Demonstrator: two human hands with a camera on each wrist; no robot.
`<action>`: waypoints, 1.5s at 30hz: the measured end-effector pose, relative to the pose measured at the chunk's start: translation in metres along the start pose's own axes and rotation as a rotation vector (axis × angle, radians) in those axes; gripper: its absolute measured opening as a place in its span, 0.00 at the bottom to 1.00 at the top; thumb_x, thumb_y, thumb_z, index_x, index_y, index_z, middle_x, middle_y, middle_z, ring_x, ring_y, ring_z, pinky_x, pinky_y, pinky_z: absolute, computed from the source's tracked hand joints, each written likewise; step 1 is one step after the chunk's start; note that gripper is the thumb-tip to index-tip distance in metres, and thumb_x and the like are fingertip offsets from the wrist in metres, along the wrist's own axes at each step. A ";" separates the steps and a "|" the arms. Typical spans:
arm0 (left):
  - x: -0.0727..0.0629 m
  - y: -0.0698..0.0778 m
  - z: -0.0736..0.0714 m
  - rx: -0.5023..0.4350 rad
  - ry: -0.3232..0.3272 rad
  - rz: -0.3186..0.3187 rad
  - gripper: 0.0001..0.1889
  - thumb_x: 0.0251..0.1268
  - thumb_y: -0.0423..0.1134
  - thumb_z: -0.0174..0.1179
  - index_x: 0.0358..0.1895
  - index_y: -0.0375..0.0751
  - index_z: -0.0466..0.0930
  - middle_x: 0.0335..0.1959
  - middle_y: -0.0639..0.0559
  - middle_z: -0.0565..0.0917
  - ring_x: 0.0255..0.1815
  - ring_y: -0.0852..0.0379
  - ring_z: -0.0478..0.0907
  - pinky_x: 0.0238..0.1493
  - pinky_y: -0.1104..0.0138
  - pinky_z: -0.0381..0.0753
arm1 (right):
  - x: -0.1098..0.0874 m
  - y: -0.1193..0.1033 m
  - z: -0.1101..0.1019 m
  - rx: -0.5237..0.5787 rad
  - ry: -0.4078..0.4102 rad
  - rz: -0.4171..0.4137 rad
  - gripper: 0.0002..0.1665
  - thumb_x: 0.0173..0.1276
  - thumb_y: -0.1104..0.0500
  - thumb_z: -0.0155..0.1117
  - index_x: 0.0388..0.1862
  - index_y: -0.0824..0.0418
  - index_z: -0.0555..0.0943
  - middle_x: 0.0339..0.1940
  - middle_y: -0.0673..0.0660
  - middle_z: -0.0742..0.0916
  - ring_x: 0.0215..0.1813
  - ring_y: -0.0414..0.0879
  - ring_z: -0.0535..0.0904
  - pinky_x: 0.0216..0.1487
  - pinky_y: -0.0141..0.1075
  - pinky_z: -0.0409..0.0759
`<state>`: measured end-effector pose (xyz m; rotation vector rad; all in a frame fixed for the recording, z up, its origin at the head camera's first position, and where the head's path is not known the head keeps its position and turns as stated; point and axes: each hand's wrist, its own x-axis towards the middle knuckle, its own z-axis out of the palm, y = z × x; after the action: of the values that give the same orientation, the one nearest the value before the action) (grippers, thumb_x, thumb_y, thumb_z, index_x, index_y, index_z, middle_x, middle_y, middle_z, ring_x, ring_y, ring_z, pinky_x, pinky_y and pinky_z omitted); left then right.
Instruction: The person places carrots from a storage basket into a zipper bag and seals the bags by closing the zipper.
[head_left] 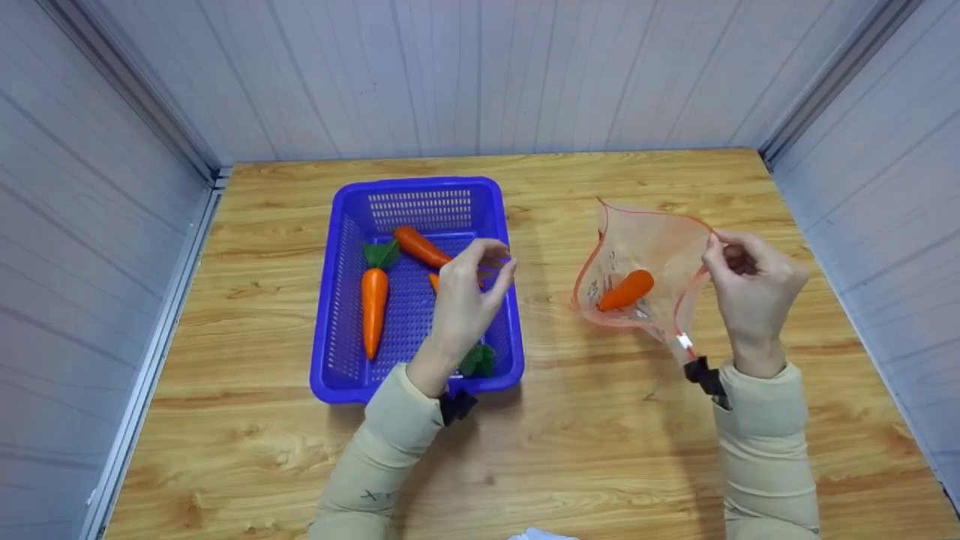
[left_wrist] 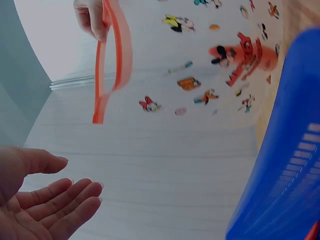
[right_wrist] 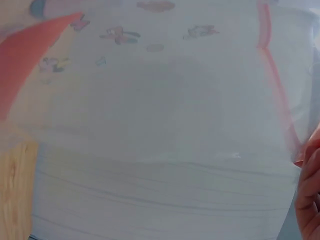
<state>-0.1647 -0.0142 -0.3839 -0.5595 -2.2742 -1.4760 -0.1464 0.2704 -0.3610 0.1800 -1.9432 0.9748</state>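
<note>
My right hand (head_left: 756, 281) pinches, between thumb and curled fingers, the red-orange edge of a clear bag (head_left: 667, 236); my left hand (head_left: 466, 300) hangs over the right side of the basket, its thumb apart from gently bent fingers, with nothing in its grasp. The bag hangs spread from the right-hand pinch, its mouth parted, a white slider (head_left: 684, 340) on the trim; small cartoon figures (left_wrist: 190, 83) are printed on its wall. Inside, low down, lies a single orange carrot (head_left: 627, 290). To the left, apart from the bag, stands the blue-violet basket (head_left: 322, 300). Within it, a leafy-topped carrot (head_left: 374, 311) lies lengthwise along the left; a second carrot (head_left: 421, 247) slants near the back, partly masked by my left hand. Green leaves (head_left: 478, 361) show at the near right corner; I cannot tell what they join. Beige sleeves (head_left: 765, 420) cover my forearms. Beneath is a wood-grained table (head_left: 585, 450), bounded by pale panelled walls (head_left: 487, 75).
</note>
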 end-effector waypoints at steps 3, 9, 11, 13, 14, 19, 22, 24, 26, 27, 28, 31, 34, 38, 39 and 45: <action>0.010 -0.001 -0.007 0.056 -0.022 0.000 0.07 0.57 0.32 0.57 0.38 0.33 0.75 0.33 0.45 0.80 0.34 0.59 0.78 0.34 0.72 0.77 | 0.009 0.002 -0.005 -0.030 0.025 -0.006 0.06 0.53 0.70 0.59 0.23 0.72 0.83 0.13 0.61 0.80 0.16 0.32 0.71 0.19 0.20 0.66; 0.034 -0.003 -0.015 0.173 -0.113 -0.035 0.08 0.59 0.35 0.56 0.39 0.34 0.75 0.33 0.47 0.80 0.33 0.58 0.77 0.35 0.72 0.76 | 0.021 0.010 -0.015 -0.076 0.064 0.014 0.05 0.52 0.71 0.60 0.23 0.72 0.83 0.15 0.45 0.80 0.17 0.31 0.71 0.19 0.19 0.66; 0.043 -0.007 -0.017 0.220 -0.148 -0.058 0.09 0.59 0.36 0.56 0.39 0.35 0.75 0.34 0.47 0.80 0.33 0.58 0.77 0.35 0.72 0.75 | 0.025 0.013 -0.017 -0.090 0.077 0.018 0.05 0.52 0.71 0.60 0.23 0.72 0.83 0.16 0.42 0.78 0.16 0.30 0.71 0.19 0.18 0.66; 0.051 -0.013 -0.018 0.261 -0.183 -0.089 0.10 0.59 0.37 0.56 0.40 0.35 0.75 0.34 0.47 0.81 0.33 0.57 0.77 0.35 0.71 0.75 | 0.027 0.015 -0.017 -0.101 0.085 0.015 0.05 0.52 0.71 0.60 0.22 0.72 0.83 0.15 0.44 0.79 0.17 0.30 0.71 0.20 0.18 0.66; 0.055 -0.017 -0.017 0.284 -0.197 -0.106 0.10 0.59 0.37 0.56 0.40 0.35 0.75 0.35 0.46 0.81 0.33 0.57 0.77 0.35 0.70 0.75 | 0.028 0.016 -0.016 -0.106 0.085 0.010 0.06 0.52 0.71 0.59 0.22 0.72 0.83 0.15 0.46 0.79 0.17 0.30 0.70 0.20 0.18 0.66; 0.069 -0.048 -0.013 0.390 -0.272 -0.200 0.10 0.59 0.37 0.56 0.41 0.35 0.74 0.37 0.45 0.80 0.36 0.55 0.76 0.36 0.66 0.75 | 0.024 0.022 -0.007 -0.118 0.047 -0.019 0.07 0.53 0.70 0.58 0.22 0.72 0.82 0.14 0.59 0.81 0.17 0.29 0.70 0.21 0.18 0.67; 0.073 -0.070 -0.010 0.442 -0.330 -0.262 0.11 0.60 0.37 0.55 0.43 0.35 0.74 0.38 0.44 0.79 0.37 0.53 0.76 0.38 0.65 0.76 | 0.018 0.027 0.001 -0.104 0.026 -0.014 0.06 0.53 0.71 0.58 0.23 0.72 0.82 0.14 0.60 0.81 0.18 0.28 0.69 0.22 0.17 0.67; 0.075 -0.084 -0.009 0.488 -0.370 -0.295 0.12 0.61 0.37 0.55 0.45 0.34 0.74 0.40 0.44 0.79 0.39 0.52 0.76 0.40 0.63 0.76 | 0.014 0.030 0.006 -0.092 0.015 -0.006 0.05 0.53 0.71 0.59 0.22 0.71 0.82 0.14 0.60 0.81 0.18 0.28 0.69 0.22 0.17 0.67; 0.076 -0.098 -0.009 0.525 -0.406 -0.315 0.13 0.61 0.37 0.54 0.46 0.34 0.74 0.41 0.43 0.79 0.41 0.50 0.76 0.42 0.61 0.75 | 0.009 0.032 0.011 -0.079 -0.001 0.005 0.05 0.53 0.70 0.60 0.23 0.70 0.82 0.14 0.59 0.81 0.18 0.29 0.70 0.22 0.17 0.68; 0.077 -0.105 -0.010 0.548 -0.421 -0.314 0.13 0.61 0.36 0.54 0.46 0.33 0.74 0.42 0.42 0.79 0.42 0.48 0.76 0.43 0.60 0.75 | 0.007 0.033 0.013 -0.071 -0.011 0.008 0.05 0.53 0.70 0.60 0.23 0.70 0.82 0.14 0.59 0.81 0.18 0.29 0.70 0.22 0.17 0.68; 0.077 -0.112 -0.010 0.575 -0.436 -0.309 0.13 0.60 0.36 0.54 0.46 0.33 0.74 0.43 0.42 0.78 0.43 0.48 0.75 0.44 0.59 0.74 | 0.005 0.034 0.015 -0.064 -0.016 0.010 0.05 0.53 0.70 0.60 0.24 0.70 0.83 0.13 0.58 0.81 0.17 0.29 0.70 0.22 0.17 0.68; 0.078 -0.131 -0.012 0.642 -0.483 -0.277 0.12 0.57 0.33 0.55 0.44 0.31 0.76 0.42 0.40 0.78 0.44 0.45 0.75 0.44 0.56 0.74 | 0.000 0.035 0.021 -0.043 -0.029 0.017 0.04 0.53 0.69 0.61 0.24 0.69 0.83 0.13 0.57 0.81 0.17 0.31 0.70 0.21 0.18 0.68; 0.077 -0.147 -0.013 0.723 -0.547 -0.240 0.11 0.55 0.30 0.54 0.41 0.31 0.76 0.42 0.38 0.78 0.43 0.44 0.75 0.42 0.55 0.74 | -0.006 0.037 0.026 -0.027 -0.038 0.021 0.04 0.53 0.69 0.62 0.25 0.68 0.83 0.13 0.56 0.81 0.17 0.32 0.70 0.21 0.18 0.68; 0.074 -0.163 -0.011 0.815 -0.646 -0.224 0.12 0.55 0.27 0.52 0.43 0.31 0.76 0.45 0.38 0.75 0.46 0.43 0.74 0.43 0.54 0.74 | -0.014 0.039 0.031 0.000 -0.057 0.034 0.04 0.53 0.68 0.62 0.25 0.67 0.84 0.13 0.56 0.81 0.16 0.33 0.71 0.20 0.19 0.69; 0.074 -0.166 -0.010 0.833 -0.670 -0.223 0.12 0.55 0.27 0.51 0.44 0.31 0.76 0.47 0.38 0.75 0.47 0.43 0.73 0.43 0.54 0.74 | -0.016 0.039 0.033 0.010 -0.061 0.042 0.04 0.53 0.68 0.62 0.25 0.67 0.84 0.13 0.56 0.81 0.16 0.33 0.71 0.20 0.19 0.69; 0.076 -0.175 -0.008 0.901 -0.760 -0.200 0.16 0.56 0.26 0.52 0.49 0.32 0.74 0.52 0.38 0.72 0.52 0.42 0.69 0.48 0.51 0.71 | -0.028 0.039 0.041 0.056 -0.089 0.067 0.04 0.53 0.68 0.62 0.26 0.68 0.83 0.13 0.55 0.81 0.15 0.35 0.72 0.19 0.20 0.69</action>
<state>-0.3190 -0.0767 -0.4771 -0.6619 -3.2747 -0.1244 -0.1773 0.2614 -0.4156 0.1939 -2.0152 1.0828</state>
